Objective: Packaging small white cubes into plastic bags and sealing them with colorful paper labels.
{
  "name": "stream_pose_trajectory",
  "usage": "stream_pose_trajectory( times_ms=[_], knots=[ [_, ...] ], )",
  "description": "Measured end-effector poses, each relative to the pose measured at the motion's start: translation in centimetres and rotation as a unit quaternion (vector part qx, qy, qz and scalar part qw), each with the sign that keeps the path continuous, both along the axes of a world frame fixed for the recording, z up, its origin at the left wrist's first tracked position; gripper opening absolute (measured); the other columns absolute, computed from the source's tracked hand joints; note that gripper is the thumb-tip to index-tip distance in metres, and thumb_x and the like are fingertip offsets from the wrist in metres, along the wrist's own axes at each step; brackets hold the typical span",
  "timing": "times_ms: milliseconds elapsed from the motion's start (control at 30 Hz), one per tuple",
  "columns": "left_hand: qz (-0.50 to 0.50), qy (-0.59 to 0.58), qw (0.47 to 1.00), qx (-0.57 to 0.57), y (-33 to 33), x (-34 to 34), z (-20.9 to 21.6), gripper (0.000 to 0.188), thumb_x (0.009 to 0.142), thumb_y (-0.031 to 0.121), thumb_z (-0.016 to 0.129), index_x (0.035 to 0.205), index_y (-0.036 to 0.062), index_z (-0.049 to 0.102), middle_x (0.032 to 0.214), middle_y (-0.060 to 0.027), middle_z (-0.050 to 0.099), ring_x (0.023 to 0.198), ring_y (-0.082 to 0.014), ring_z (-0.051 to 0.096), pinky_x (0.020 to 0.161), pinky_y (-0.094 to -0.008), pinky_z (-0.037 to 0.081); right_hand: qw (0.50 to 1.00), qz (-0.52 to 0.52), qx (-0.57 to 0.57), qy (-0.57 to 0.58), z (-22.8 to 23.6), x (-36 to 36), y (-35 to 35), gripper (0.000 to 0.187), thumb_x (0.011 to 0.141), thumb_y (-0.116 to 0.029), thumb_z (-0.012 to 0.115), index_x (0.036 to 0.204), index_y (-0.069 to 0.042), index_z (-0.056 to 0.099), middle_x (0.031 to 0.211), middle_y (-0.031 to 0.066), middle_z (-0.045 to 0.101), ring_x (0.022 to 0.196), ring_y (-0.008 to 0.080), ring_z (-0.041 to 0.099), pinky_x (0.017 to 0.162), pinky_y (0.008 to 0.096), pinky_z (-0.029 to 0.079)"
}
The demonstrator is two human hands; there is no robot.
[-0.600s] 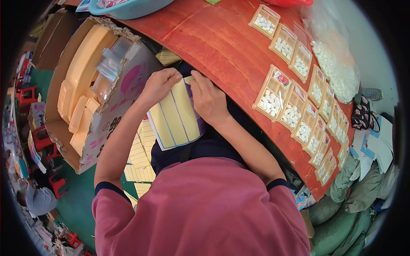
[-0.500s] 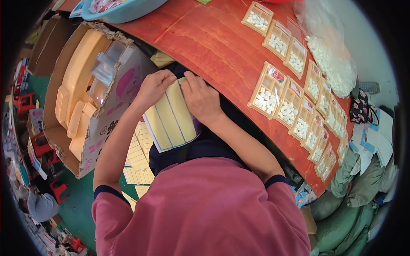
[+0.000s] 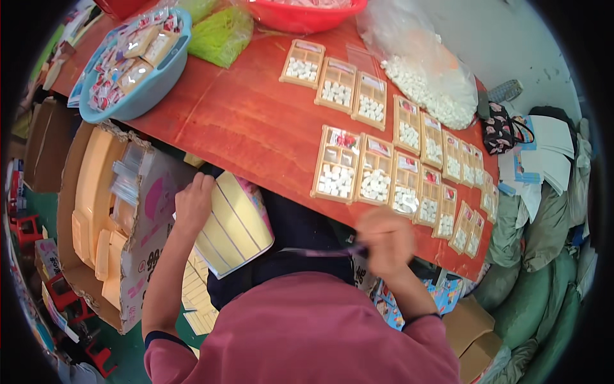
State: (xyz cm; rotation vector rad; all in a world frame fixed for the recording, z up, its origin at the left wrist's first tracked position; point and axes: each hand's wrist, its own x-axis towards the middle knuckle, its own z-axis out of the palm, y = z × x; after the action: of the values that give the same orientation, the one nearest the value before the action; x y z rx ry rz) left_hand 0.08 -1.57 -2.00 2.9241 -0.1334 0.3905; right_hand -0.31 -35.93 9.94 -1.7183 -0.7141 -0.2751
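Note:
My left hand is closed, pinching the upper left edge of a pale yellow sheet over my lap. Purplish lines run along the sheet, and a printed, colourful border shows on its right side. To the right, beside the table's near edge, my right hand is blurred by motion with its fingers curled in. A thin purple strip trails from these fingers toward my lap. Its material is too smeared to make out.
The red-brown table carries several compartment boxes of white pieces, a clear bag of the same pieces, a blue basin and a red basin. An open carton of yellow plastic parts stands at left.
My right hand has left the sheet and swung right with a thin purple strip. My left hand keeps its pinch on the sheet. The view has shifted, showing more of the table.

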Motion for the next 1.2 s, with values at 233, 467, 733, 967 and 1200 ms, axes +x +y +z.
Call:
stream_pose_trajectory(
  times_ms=[233, 467, 733, 967, 1200],
  knots=[
    [-0.181, -0.191, 0.963, 0.06, -2.1, 2.7, 8.1, 0.016, 0.075, 0.008, 0.066, 0.09, 0.0049, 0.06, 0.079, -0.0064, 0.06, 0.066, -0.0214, 0.059, 0.054, -0.0318, 0.047, 0.988, 0.031, 0.025, 0.146, 3.0, 0.5, -2.5, 0.009, 0.093, -0.007, 0.05, 0.094, 0.002, 0.048, 0.077, 0.0116, 0.06, 0.068, 0.0126, 0.059, 0.061, 0.0236, 0.047],
    [-0.245, -0.12, 0.961, 0.043, -9.9, 21.9, 9.2, 0.047, 0.092, 0.026, 0.045, 0.132, 0.0018, 0.04, 0.138, -0.0151, 0.039, 0.13, -0.03, 0.033, 0.108, -0.0431, 0.025, 0.955, 0.137, 0.046, 0.258, 2.2, 1.9, -1.8, 0.02, 0.085, -0.002, 0.06, 0.096, 0.002, 0.044, 0.084, 0.0146, 0.059, 0.073, 0.0186, 0.063, 0.064, 0.0293, 0.052],
    [-0.208, 0.132, 0.968, 0.052, -12.4, 31.3, 5.7, 0.062, 0.095, 0.047, 0.023, 0.142, 0.0066, 0.027, 0.151, -0.0078, 0.021, 0.14, -0.0238, 0.017, 0.114, -0.0433, 0.01, 0.928, 0.086, 0.137, 0.336, 1.0, 1.5, -1.4, 0.017, 0.085, 0.001, 0.061, 0.098, -0.001, 0.05, 0.088, 0.0067, 0.058, 0.073, 0.0071, 0.055, 0.062, 0.019, 0.044],
    [-0.189, -0.009, 0.98, 0.066, -9.8, 25.3, 3.6, 0.057, 0.094, 0.041, 0.034, 0.138, 0.005, 0.033, 0.144, -0.0122, 0.034, 0.135, -0.0279, 0.028, 0.11, -0.0472, 0.018, 0.913, 0.126, 0.129, 0.367, 0.9, 2.2, -0.6, 0.017, 0.085, -0.001, 0.061, 0.098, 0.0, 0.049, 0.088, 0.0079, 0.057, 0.077, 0.0097, 0.057, 0.065, 0.0215, 0.046],
    [-0.107, -0.033, 0.992, 0.065, -9.7, 18.1, 4.9, 0.063, 0.094, 0.048, 0.034, 0.14, 0.0048, 0.031, 0.148, -0.0156, 0.025, 0.137, -0.0346, 0.021, 0.109, -0.0533, 0.012, 0.903, 0.158, 0.13, 0.378, 0.8, 2.2, 0.0, 0.017, 0.087, -0.005, 0.062, 0.099, -0.002, 0.05, 0.087, 0.0009, 0.055, 0.071, 0.0011, 0.05, 0.058, 0.0159, 0.039]
  ],
)
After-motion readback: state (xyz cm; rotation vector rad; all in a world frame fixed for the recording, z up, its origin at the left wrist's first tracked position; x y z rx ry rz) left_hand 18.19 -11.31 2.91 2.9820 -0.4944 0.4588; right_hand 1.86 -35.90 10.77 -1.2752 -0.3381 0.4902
